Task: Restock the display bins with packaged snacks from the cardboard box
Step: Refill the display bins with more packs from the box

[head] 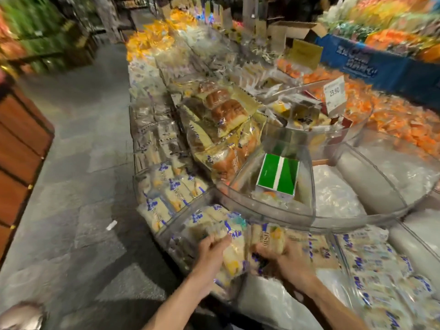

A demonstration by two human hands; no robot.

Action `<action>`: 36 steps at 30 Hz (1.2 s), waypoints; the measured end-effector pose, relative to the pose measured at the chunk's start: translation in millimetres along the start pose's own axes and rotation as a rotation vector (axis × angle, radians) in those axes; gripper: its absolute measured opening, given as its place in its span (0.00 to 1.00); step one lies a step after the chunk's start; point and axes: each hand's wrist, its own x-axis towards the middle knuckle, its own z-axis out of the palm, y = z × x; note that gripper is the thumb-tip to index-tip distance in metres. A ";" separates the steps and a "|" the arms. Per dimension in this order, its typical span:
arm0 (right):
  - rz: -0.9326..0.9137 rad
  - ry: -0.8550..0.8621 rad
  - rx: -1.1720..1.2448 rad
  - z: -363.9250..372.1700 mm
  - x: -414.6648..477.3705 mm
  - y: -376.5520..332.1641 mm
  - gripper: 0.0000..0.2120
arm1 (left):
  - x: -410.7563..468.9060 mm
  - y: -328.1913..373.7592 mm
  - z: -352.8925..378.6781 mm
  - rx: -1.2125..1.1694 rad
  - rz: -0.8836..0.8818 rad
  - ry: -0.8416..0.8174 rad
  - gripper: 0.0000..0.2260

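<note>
Head view, with motion blur throughout.

1. Left hand (212,249): reaches into the clear bin (170,244) at the near edge of the display. Its fingers (215,238) are curled round a pale snack pack (232,252) with blue print, gripping it from the left.
2. Right hand (287,257): sits just beside the left hand, over the same bin. Its fingers are closed on a second snack pack (269,236), which stands roughly upright and shows a yellow patch.
3. Both held packs are at the bin, touching or nearly touching each other; blur prevents a firmer finding.
4. Matching packs (166,189) fill the next bin to the left, and more of them (373,263) lie in the bin to the right.
5. A round clear tub (273,219) stands just behind the hands, with a green box (278,178) inside it.
6. Wrapped bread loaves (221,108) are piled behind the tub, to the left.
7. A price card (334,92) reads 23.90.
8. An open cardboard box (294,32) rests far back on the display, well apart from both hands.
9. The grey floor (83,144) runs along the left side
</note>
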 end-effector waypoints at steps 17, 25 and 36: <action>0.143 0.330 0.352 85.1 -6.8 0.7 0.07 | 147.8 61.0 -49.9 -0.047 -0.182 -0.092 0.03; 0.224 0.354 0.362 66.5 1.2 14.1 0.11 | 165.6 62.4 -29.3 -0.027 -0.188 -0.022 0.09; 0.226 0.166 0.206 60.7 20.6 13.8 0.20 | 124.7 49.6 -50.1 0.527 0.123 -0.153 0.31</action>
